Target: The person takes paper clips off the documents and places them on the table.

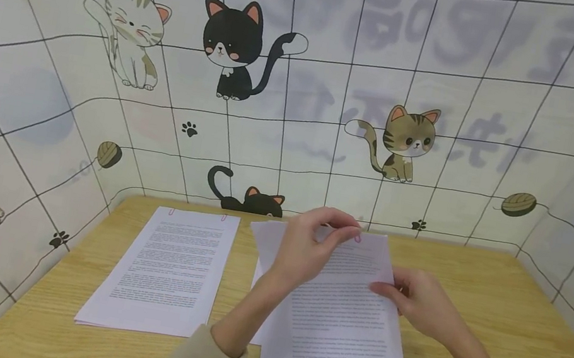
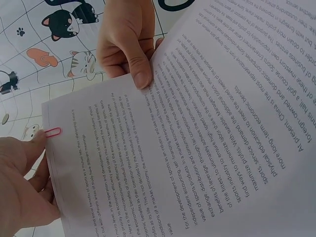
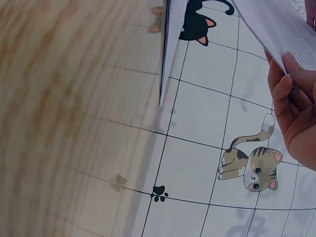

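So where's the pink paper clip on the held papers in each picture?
Head: the small pink looped paper clip is right of centre, a bit below the middle, at the top edge of the white printed paper sheets.
Left wrist: far left, about mid-height.
Right wrist: not in this picture.
Shared landmark: those sheets show in all three.

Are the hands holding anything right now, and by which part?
Yes, the printed papers: the left hand grips their top edge at the pink paper clip, and the right hand pinches their right edge, toward the top.
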The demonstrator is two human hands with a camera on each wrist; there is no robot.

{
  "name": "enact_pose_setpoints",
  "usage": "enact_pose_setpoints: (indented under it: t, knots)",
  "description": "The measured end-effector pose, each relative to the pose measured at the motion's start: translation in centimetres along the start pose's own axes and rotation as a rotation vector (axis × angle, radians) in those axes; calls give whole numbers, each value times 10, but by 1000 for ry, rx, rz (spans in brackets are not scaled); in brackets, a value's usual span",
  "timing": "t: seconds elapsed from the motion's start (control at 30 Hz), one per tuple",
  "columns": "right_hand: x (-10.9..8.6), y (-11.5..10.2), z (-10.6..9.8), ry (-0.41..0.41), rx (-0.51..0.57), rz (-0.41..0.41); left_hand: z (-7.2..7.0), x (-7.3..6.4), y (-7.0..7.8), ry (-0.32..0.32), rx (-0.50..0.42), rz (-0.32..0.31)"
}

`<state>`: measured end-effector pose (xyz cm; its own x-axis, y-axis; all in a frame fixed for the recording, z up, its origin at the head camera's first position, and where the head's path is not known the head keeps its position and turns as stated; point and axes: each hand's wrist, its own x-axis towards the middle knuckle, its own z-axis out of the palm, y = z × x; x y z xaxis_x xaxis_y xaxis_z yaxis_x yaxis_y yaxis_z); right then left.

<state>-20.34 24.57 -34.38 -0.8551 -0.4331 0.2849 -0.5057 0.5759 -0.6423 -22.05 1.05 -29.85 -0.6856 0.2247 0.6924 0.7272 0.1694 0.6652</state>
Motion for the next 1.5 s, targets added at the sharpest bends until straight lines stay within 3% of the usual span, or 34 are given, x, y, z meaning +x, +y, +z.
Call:
enact_pose_setpoints:
  t: [0.87, 1.13, 1.5]
  knots:
    - [0, -4, 1, 18, -26, 2, 7, -4, 1, 123, -63, -12]
    - [1, -2, 2, 8, -30, 7, 4, -3, 2, 201, -94, -16]
    - [1, 3, -3, 0, -6, 75, -1, -1, 7, 227, -149, -6]
